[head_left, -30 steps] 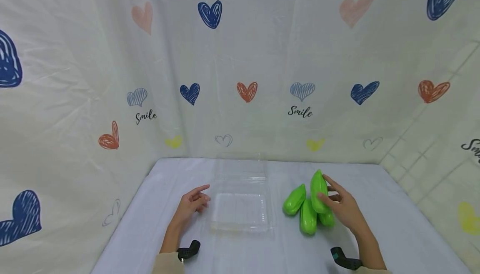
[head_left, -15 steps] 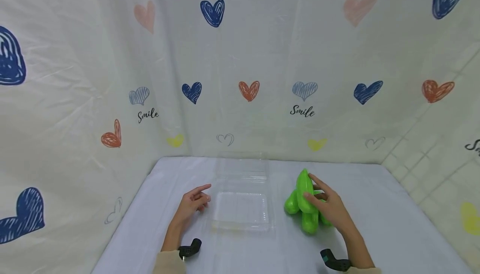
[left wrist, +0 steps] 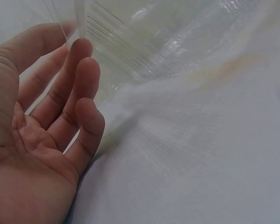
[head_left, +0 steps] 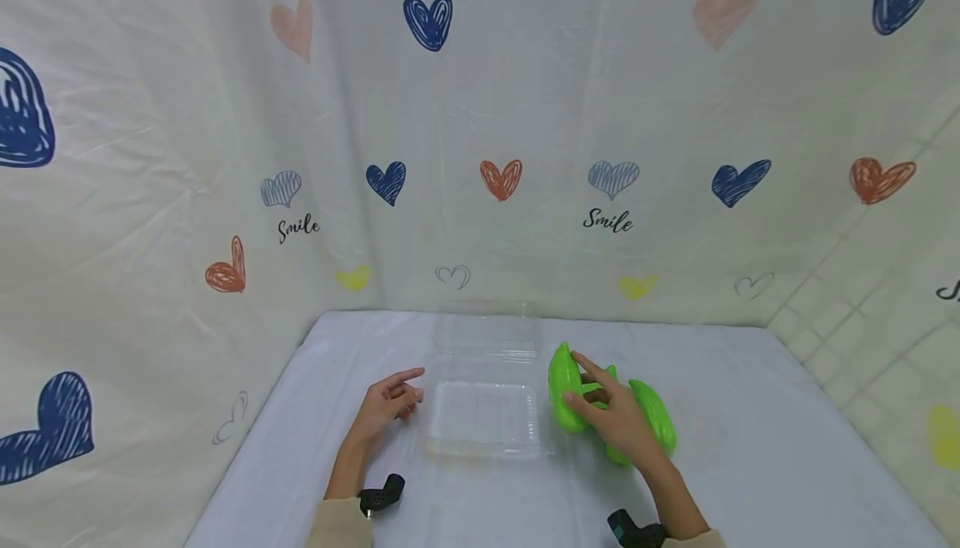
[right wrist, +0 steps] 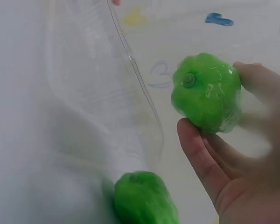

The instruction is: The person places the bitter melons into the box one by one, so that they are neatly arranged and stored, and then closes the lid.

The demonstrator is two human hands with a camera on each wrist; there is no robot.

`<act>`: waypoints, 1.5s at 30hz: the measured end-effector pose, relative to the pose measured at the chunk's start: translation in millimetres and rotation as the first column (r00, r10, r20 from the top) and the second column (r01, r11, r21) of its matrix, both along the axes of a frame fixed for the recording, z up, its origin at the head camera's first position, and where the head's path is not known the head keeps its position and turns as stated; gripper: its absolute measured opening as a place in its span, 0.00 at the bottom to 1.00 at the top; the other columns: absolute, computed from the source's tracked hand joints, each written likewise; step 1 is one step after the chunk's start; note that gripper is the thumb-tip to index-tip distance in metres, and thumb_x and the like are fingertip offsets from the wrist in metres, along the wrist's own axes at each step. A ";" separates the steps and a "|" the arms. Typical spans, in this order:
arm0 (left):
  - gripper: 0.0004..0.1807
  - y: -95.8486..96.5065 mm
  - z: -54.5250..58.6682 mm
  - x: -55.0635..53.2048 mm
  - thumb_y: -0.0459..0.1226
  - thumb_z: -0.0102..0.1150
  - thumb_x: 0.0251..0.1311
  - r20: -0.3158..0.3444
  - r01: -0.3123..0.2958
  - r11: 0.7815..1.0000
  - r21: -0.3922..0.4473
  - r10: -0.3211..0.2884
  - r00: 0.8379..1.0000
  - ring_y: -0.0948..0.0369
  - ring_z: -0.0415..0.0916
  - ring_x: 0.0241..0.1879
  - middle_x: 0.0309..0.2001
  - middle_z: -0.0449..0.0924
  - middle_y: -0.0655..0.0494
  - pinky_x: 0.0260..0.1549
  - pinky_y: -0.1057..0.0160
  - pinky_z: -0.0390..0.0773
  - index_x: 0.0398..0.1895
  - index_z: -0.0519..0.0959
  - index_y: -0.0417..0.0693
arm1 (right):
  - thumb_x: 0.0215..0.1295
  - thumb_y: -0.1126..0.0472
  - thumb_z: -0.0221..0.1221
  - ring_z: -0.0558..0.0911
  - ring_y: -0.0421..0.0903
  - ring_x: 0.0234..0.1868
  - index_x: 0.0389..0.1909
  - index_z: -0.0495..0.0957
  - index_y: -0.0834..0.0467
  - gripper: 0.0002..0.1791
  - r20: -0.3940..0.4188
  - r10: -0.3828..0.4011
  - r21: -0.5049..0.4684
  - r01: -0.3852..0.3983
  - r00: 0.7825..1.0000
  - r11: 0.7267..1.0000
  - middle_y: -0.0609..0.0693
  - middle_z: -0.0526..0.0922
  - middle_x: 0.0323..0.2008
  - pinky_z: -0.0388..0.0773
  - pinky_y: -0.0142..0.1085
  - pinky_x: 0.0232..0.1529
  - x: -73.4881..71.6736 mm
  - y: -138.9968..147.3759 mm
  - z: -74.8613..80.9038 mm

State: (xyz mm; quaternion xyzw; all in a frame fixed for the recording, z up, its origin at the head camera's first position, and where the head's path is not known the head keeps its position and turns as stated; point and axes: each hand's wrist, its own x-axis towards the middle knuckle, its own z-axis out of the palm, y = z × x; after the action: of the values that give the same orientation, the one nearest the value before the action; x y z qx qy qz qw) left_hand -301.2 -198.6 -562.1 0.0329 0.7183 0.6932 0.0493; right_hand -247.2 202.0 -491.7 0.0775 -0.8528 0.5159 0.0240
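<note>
A glossy green toy vegetable [head_left: 563, 390], lobed and tapering to a point, is pinched between the thumb and fingers of my right hand [head_left: 615, 415]. Its small stem nub faces the camera in the right wrist view, where the same vegetable [right wrist: 206, 93] is held up. Several more like it, such as the green one [head_left: 656, 416], lie behind and beside that hand, partly covered by it. My left hand [head_left: 384, 408] stays at the left side of a clear plastic box [head_left: 480, 454], its fingers loosely bent. In the left wrist view, fingertips [left wrist: 81, 46] are right at the box's clear edge.
The box's clear lid [head_left: 487, 333] is folded back toward the rear of the table. A white cloth [head_left: 757, 448] covers the table. Behind it hangs a pale curtain [head_left: 525, 98] printed with hearts. Black wrist cameras sit on both forearms.
My right hand has carried the green toy vegetable left, away from over the others and toward the clear box. My left hand has stayed in place beside the box.
</note>
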 end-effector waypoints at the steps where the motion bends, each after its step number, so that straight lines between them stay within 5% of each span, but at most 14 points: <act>1: 0.28 -0.2 -0.2 -0.2 0.37 0.68 0.64 0.001 0.002 1.000 0.000 -0.002 1.000 0.62 0.77 0.29 0.31 0.84 0.57 0.30 0.65 0.77 0.67 0.76 0.42 | 0.67 0.47 0.67 0.83 0.50 0.48 0.77 0.63 0.40 0.40 0.004 0.006 -0.008 -0.006 1.000 1.000 0.60 0.76 0.62 0.80 0.35 0.39 0.0 -3.1 -0.7; 20: 0.27 -1.0 -2.7 -0.1 0.35 0.67 0.65 0.003 0.013 1.000 0.014 -0.013 1.000 0.63 0.76 0.29 0.31 0.83 0.58 0.31 0.66 0.76 0.68 0.76 0.41 | 0.66 0.50 0.68 0.83 0.47 0.43 0.77 0.64 0.42 0.40 -0.005 0.083 -0.092 -0.083 0.997 0.992 0.59 0.79 0.58 0.80 0.33 0.37 -2.9 -53.3 -2.9; 34: 0.29 -2.1 -4.7 -1.3 0.36 0.69 0.63 -0.022 0.023 0.999 0.030 -0.022 1.000 0.64 0.76 0.28 0.30 0.84 0.60 0.29 0.67 0.76 0.67 0.75 0.39 | 0.64 0.48 0.70 0.83 0.46 0.43 0.76 0.66 0.39 0.40 0.018 0.086 -0.111 -0.083 0.996 0.990 0.56 0.81 0.57 0.83 0.41 0.39 -10.2 -79.2 2.1; 45: 0.30 -2.4 -2.2 0.0 0.36 0.68 0.63 0.005 0.041 0.998 0.056 -0.042 0.999 0.64 0.76 0.29 0.32 0.84 0.60 0.31 0.67 0.76 0.68 0.74 0.39 | 0.66 0.54 0.69 0.83 0.50 0.44 0.77 0.65 0.46 0.40 0.030 0.108 -0.151 -0.103 0.994 0.983 0.60 0.81 0.58 0.84 0.43 0.40 -13.8 -100.3 3.5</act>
State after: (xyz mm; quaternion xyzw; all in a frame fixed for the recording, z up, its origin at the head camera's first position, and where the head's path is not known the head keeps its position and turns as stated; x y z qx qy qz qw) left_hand -301.2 -201.0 -564.4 0.0470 0.6975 0.7121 0.0650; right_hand -261.0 101.7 -488.2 0.1105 -0.8067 0.5803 -0.0140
